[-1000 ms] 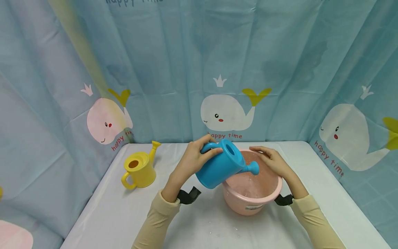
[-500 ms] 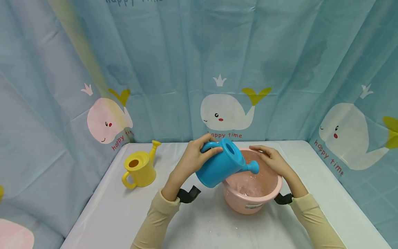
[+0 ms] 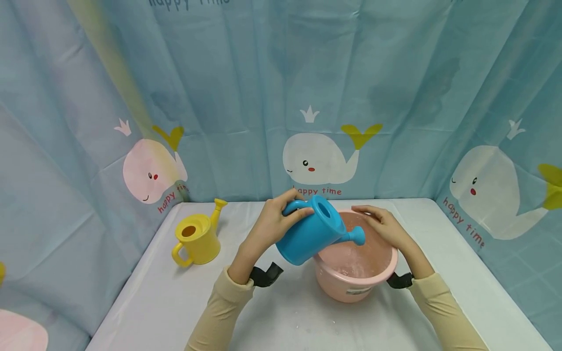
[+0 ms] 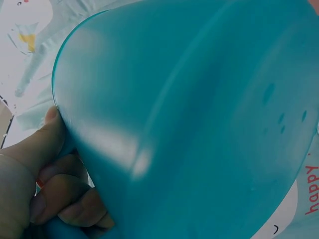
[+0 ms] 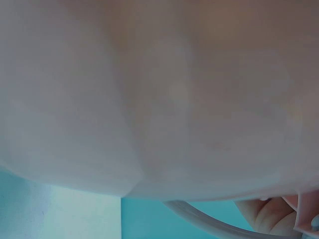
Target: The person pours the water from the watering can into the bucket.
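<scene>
My left hand [image 3: 281, 219] grips the handle of a blue toy watering can [image 3: 309, 234], fingers round the handle and thumb on the can's upper edge. The can is tilted, its spout pointing right over a pink basin [image 3: 322, 270]. Rippled water [image 3: 353, 265] shows inside the basin below the spout. In the left wrist view, the can's wall [image 4: 174, 114] fills most of the picture. My right hand [image 3: 386, 226] holds the basin's far right rim. The right wrist view is mostly the basin's outer wall [image 5: 164, 109], with some fingers [image 5: 271, 216] at lower right.
A yellow watering can [image 3: 202, 241] stands upright on the left of the white table [image 3: 145, 312]. Small drops lie on the table in front of the basin. A blue whale-print curtain [image 3: 246, 112] hangs behind and at both sides.
Both hands, the blue watering can and the basin stay almost still. Only the ripples and splashes in the basin's water differ between frames.
</scene>
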The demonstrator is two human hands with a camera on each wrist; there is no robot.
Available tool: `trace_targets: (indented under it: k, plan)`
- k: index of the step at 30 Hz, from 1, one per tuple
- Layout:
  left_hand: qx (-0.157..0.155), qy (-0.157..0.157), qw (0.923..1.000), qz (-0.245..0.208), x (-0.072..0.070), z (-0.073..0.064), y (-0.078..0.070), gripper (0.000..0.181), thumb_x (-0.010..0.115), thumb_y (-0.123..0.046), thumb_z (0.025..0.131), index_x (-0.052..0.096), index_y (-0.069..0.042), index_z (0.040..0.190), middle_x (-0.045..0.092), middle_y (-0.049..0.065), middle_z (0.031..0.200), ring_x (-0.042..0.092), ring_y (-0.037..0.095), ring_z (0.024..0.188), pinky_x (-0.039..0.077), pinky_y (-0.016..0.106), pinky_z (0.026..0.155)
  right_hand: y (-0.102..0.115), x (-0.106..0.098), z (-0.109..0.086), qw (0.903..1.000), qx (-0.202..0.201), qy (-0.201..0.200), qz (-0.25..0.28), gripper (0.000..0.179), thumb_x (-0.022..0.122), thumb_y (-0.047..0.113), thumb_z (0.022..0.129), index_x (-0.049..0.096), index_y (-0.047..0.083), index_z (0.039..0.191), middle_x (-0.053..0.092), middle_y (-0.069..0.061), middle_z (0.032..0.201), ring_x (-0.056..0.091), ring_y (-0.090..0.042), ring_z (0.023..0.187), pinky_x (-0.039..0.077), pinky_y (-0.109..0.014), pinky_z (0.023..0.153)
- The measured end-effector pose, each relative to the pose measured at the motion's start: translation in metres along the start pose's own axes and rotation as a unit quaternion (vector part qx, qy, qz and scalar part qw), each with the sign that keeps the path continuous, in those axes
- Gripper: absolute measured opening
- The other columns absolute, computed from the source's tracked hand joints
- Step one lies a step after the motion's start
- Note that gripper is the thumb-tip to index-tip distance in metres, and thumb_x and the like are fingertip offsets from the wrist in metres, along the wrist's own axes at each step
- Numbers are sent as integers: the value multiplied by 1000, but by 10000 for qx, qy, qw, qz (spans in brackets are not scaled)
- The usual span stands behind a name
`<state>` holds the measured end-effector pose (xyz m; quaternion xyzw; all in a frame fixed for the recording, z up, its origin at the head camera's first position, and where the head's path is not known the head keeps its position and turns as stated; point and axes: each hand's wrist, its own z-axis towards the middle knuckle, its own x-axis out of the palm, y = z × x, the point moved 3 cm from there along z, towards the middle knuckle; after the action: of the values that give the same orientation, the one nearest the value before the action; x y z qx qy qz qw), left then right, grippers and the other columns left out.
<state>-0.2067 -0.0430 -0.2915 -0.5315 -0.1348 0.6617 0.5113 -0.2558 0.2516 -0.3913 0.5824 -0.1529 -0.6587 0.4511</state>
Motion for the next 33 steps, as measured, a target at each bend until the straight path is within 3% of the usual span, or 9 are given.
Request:
trace_targets:
  k: [5,33]
  plan:
    - [50,-7,10000,23,-1,0,1,20,63,-37,86,55,-19,91,62,0,82,59,15,75,51,32,66,1,-1,1,9999,-14,14,110,33,48,17,97,54,5,128,57,-14,127,55,-30,114,43,-12,83]
    - [8,-55,10000,-33,-1,-1,1,19,64,-35,86,56,-19,90,61,0,79,59,15,73,50,31,64,1,0,-1,10000,-14,-5,79,32,47,15,98,54,7,128,56,-13,127,53,-30,116,42,-11,83]
